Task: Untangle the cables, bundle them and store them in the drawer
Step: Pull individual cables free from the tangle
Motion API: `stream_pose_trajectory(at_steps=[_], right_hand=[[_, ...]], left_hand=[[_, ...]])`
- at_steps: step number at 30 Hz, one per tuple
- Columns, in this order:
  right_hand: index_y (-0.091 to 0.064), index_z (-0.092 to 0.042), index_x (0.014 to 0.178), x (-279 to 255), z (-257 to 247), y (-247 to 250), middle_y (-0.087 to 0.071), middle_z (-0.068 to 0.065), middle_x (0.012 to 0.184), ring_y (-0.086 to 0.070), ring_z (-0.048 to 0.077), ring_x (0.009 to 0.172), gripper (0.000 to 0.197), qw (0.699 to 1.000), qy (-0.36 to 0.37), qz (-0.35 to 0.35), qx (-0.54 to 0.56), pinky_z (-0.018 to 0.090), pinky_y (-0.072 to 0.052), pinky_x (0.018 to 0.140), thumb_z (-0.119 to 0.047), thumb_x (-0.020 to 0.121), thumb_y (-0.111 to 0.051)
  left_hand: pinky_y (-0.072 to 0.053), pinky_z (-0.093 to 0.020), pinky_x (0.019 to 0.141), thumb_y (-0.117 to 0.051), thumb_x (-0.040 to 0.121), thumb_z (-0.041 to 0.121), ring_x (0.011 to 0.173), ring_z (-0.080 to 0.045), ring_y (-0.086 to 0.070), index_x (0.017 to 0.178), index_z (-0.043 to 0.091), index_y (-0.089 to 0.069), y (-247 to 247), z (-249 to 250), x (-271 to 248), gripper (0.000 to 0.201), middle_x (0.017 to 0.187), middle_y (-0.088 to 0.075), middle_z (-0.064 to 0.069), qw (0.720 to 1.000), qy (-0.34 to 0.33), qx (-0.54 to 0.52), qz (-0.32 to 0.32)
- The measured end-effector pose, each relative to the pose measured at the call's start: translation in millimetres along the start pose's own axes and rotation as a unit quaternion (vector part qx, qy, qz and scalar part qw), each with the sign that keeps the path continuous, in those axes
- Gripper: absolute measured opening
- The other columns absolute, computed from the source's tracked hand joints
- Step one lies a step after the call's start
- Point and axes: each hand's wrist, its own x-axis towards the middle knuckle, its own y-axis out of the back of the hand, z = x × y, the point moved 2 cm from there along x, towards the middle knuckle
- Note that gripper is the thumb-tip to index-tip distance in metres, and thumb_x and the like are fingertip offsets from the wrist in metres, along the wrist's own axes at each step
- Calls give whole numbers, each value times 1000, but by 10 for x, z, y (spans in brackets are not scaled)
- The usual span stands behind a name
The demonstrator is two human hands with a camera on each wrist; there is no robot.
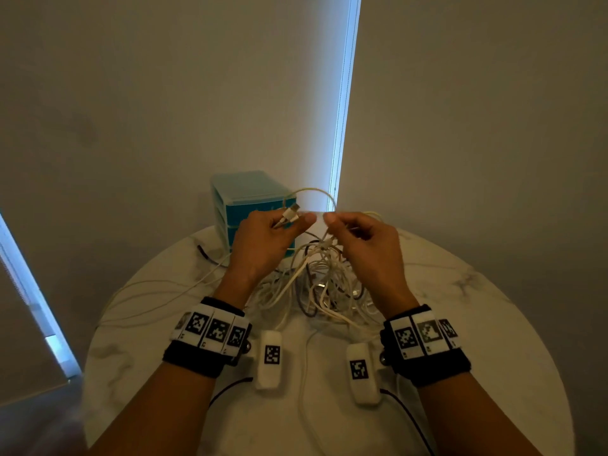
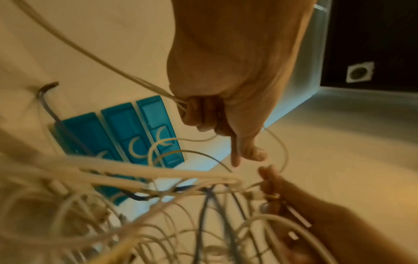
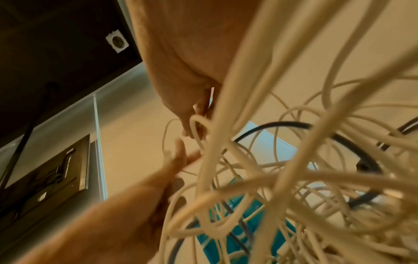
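A tangle of white and dark cables (image 1: pixel 316 284) lies mid-table and partly hangs from my hands. My left hand (image 1: pixel 279 235) is raised above it and grips a white cable with its USB plugs (image 1: pixel 291 213) sticking out by the thumb. My right hand (image 1: pixel 348 232) pinches the same pale cable; a loop of cable (image 1: pixel 309 191) arcs between both hands. In the left wrist view, the left hand (image 2: pixel 210 116) curls round several strands. In the right wrist view, the right hand (image 3: pixel 196 110) pinches a small loop. The blue drawer unit (image 1: pixel 246 189) stands behind, drawers closed.
The round marble table (image 1: pixel 477 307) carries loose white strands trailing left (image 1: pixel 158 291) and a dark cable end (image 1: pixel 203 251) beside the drawer unit. One white strand (image 1: pixel 304 373) runs toward the front edge between my wrists. Walls close in behind.
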Motion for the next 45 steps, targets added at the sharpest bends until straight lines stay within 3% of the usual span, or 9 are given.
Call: stream_pose_trajectory(at_steps=[4,12,17,23,29,33,36,40,45], right_hand=[[-84,-22,107,57,-82,156,-81,-6,92,-72,5,88,18,991,-5,91,96,31,-58,84,-35,96,-79],[-82,-11,117,25,-149,90,-81,6,101,-77,14,99,26,986,-16,38,162,25,-62,85,-30,99,-77],[-81,-17,117,-14,-58,59,-82,0,102,-79,15,95,22,990,-40,-11,133,24,-62,79,-20,96,-81],[-84,-27,106,-87,144,-72,-82,-4,91,-78,12,83,14,990,-63,-125,-21,23,-61,72,-28,93,-84],[-84,-33,102,-92,88,-130,-79,-16,88,-75,9,78,14,994,-21,-90,-49,24,-59,68,-44,96,-78],[-84,-28,98,-75,73,-66,-80,-13,83,-76,7,78,12,998,8,-24,-56,22,-61,74,-39,97,-78],[-82,-26,97,-29,113,32,-81,-10,81,-78,6,80,12,998,-8,51,-43,38,-65,84,-38,97,-79],[-81,-26,94,-35,155,74,-81,-9,78,-79,8,77,19,996,-32,62,-50,46,-67,79,-45,96,-79],[-78,-16,97,-17,144,82,-81,-6,79,-79,9,73,23,996,-52,69,-30,34,-67,72,-38,101,-74]], left_hand=[[-38,-28,60,-70,88,72,62,0,-62,64,42,-70,5,-74,-18,39,59,-67,14,989,22,144,-13],[-61,-49,95,-82,79,69,91,-6,-76,98,44,-85,-92,24,-35,31,91,-81,18,994,-1,38,-101],[-61,-58,80,-83,77,70,81,-27,-78,91,32,-85,-43,-21,-6,41,81,-80,-2,1000,-6,-18,-13],[-59,-57,98,-89,85,43,103,-18,-78,101,27,-86,81,32,-18,23,101,-83,4,988,-15,-130,83],[-55,-28,87,-79,96,35,95,-11,-77,104,22,-86,35,192,-107,16,94,-82,1,994,-33,-97,-39],[-61,-42,76,-63,97,67,78,-16,-75,90,33,-84,34,60,-28,40,77,-78,1,997,-22,43,-53],[-58,-39,71,-55,91,77,70,-11,-71,77,37,-82,62,25,-16,50,69,-75,9,995,-5,93,-37],[-57,-35,74,-74,86,69,77,-14,-72,79,36,-79,109,72,-11,34,82,-78,6,999,40,0,-5],[-53,-13,65,-82,92,39,85,1,-73,110,21,-71,207,-5,20,27,104,-76,6,997,61,-48,-20]])
